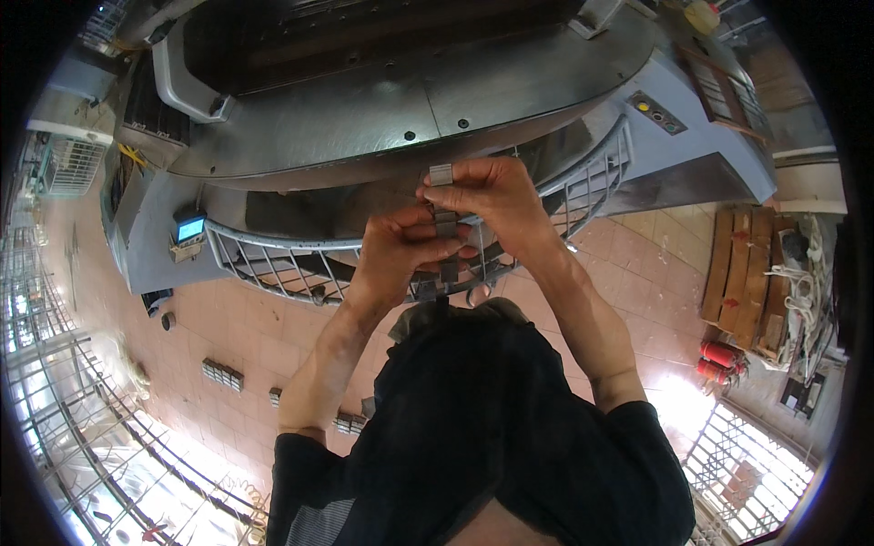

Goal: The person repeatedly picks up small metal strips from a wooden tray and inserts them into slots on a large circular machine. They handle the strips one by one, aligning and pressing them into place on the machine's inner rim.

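Note:
My right hand (487,196) pinches the upper end of an upright column of small grey metal blocks (441,175), its thumb just below the top block. Lower down, my left hand (401,246) has fingers and thumb closed round the same column. Several blocks show between and below my fingers; whether they are joined I cannot tell. The column is held in front of my body, just below the curved front edge of a large steel machine surface (346,136).
A curved metal railing (291,255) runs below the machine. A small screen (189,230) is left, a button panel (655,112) right. Rows of grey blocks (222,373) lie on the tiled floor. Wooden planks (739,273) and red cylinders (719,359) are at the right.

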{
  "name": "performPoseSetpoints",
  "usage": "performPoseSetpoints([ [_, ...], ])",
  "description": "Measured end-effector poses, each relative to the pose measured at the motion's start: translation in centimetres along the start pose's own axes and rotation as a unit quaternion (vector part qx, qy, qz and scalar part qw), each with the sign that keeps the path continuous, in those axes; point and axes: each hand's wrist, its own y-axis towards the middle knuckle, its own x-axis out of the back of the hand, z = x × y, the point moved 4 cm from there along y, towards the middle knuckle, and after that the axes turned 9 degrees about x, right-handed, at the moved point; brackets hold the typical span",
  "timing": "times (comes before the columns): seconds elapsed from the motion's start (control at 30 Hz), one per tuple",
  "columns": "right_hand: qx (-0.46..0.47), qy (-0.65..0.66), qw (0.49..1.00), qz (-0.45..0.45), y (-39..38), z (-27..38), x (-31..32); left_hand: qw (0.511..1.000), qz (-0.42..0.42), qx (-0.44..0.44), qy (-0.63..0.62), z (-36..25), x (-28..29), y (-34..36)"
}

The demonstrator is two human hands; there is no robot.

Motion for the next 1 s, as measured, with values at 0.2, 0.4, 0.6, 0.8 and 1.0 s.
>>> performPoseSetpoints([
  [0.2,0.076,0.002,0.996,-0.054,-1.0,2.0,0.2,0.997,-0.045,-0.058,-0.038,-1.2,0.0,-0.2],
  [0.4,0.250,-0.158,0.955,0.002,-2.0,4.5,-1.2,0.960,-0.086,-0.195,-0.183,-6.0,1.3,0.0],
  [0.6,0.190,-0.093,0.977,-0.029,-0.2,3.7,-1.9,0.977,-0.063,-0.159,-0.127,-8.8,-0.5,1.9],
  [0.8,0.082,0.059,0.990,-0.095,2.0,3.7,0.5,0.867,-0.221,-0.303,0.329,-11.7,0.0,1.6],
  [1.0,0.047,0.032,0.993,-0.101,2.5,4.2,1.5,0.625,-0.091,-0.440,0.639,-11.1,-0.9,2.6],
])
